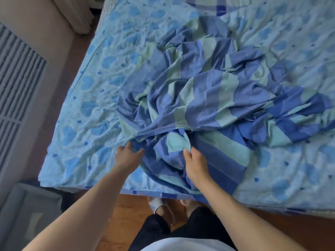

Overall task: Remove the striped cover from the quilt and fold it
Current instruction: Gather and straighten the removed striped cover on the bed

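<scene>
here both hands, left hand [129, 155] and right hand [195, 163], grip the crumpled striped cover [208, 98].

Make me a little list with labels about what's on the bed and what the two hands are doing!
bed: covered by a light blue sheet with blue heart shapes
striped cover: crumpled heap in the middle of the bed, not folded yet
left hand: touches the cover's near edge, fingers slightly curled; grip unclear
right hand: pinches a pale green fold of the cover
floor: wooden, with the person's slippered feet by the bed
</scene>
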Motion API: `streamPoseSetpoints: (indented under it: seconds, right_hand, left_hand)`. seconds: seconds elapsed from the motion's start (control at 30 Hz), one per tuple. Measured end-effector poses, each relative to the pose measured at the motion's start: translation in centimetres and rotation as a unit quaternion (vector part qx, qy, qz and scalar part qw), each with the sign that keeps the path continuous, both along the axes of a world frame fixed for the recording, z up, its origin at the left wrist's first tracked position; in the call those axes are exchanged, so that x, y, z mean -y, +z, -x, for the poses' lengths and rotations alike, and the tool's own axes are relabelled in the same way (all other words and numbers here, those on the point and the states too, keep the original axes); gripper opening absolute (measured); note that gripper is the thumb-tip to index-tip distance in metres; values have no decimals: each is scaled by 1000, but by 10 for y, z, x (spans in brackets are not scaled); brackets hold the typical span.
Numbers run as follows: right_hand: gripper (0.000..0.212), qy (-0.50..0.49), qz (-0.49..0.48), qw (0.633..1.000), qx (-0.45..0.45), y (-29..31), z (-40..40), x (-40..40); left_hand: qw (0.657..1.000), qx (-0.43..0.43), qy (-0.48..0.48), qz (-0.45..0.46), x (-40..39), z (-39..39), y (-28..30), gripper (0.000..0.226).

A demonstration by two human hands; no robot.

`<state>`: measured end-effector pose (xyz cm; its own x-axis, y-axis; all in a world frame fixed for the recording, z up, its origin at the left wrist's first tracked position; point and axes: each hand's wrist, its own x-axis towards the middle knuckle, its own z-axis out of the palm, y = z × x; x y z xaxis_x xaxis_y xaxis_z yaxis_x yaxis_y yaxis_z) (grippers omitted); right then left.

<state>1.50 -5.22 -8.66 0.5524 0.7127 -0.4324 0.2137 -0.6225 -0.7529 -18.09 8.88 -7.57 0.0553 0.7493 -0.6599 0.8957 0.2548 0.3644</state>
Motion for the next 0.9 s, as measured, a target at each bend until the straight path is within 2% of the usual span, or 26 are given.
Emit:
streamPoseSetpoints:
  seconds: [0.1, 0.17, 0.23, 0.3, 0.37, 0.43, 0.47, 0.5, 0.53, 0.6, 0.63, 0.67, 0.7, 0.73, 0.77, 0.8, 0.83, 0.87, 0.9]
  right_hand:
    - [42, -13, -80, 996, 46, 91, -36, 41]
    - [45, -90, -145, 982, 83, 158, -74, 62]
    - [46, -163, -219, 952, 138, 237, -117, 68]
    - [43, -206, -272, 909, 238, 324, -154, 67]
    - [42, -275, -358, 848, 279, 406, -181, 61]
    - [45, -367, -457, 770, 254, 475, -187, 52]
    - [44, -375, -499, 751, 215, 497, -186, 48]
    - [41, -351, -521, 760, 168, 509, -181, 44]
    - [37, -298, -505, 800, 131, 512, -173, 38]
    - [29, -136, -429, 892, 44, 485, -153, 30]
    - [23, -47, -385, 922, 3, 460, -140, 26]
    - [20, 44, -330, 943, -8, 430, -125, 24]
    - [24, 124, -265, 956, 12, 398, -108, 20]
    - [31, 179, -208, 961, 27, 365, -91, 16]
    - [37, 204, -167, 964, 26, 332, -75, 12]
    - [42, 211, -142, 967, 9, 299, -61, 9]
    - [45, 221, -116, 968, -15, 266, -49, 9]
    - [48, 236, -83, 967, -40, 238, -40, 11]
    - [52, 252, -51, 964, -63, 214, -35, 16]
  left_hand:
    - [977, 172, 126, -22, -11, -31, 20, 24]
    - [938, 264, 225, 2, -30, -56, 47, 18]
    - [900, 339, 271, 30, -64, -80, 86, 21]
    - [907, 361, 216, -36, -106, -105, 143, 26]
    - [915, 343, 142, -159, -146, -124, 211, 35]
    - [887, 358, 127, -264, -174, -140, 277, 43]
    - [879, 364, 115, -285, -185, -143, 303, 43]
    - [886, 356, 92, -281, -191, -144, 323, 43]
    - [906, 331, 68, -257, -195, -142, 333, 43]
    - [962, 176, 4, -210, -191, -129, 330, 49]
    - [977, 59, -24, -205, -180, -117, 317, 53]
    - [975, -8, -38, -219, -159, -106, 303, 54]
    - [975, -8, -49, -219, -136, -97, 282, 45]
    - [988, 73, -61, -123, -103, -92, 259, 32]
    - [972, 233, -10, 16, -66, -84, 237, 22]
    - [908, 383, 61, 156, -33, -79, 217, 25]
    - [835, 490, 80, 237, -1, -81, 198, 40]
    - [768, 586, 85, 244, 25, -83, 176, 54]
    - [737, 630, 115, 217, 42, -86, 168, 67]
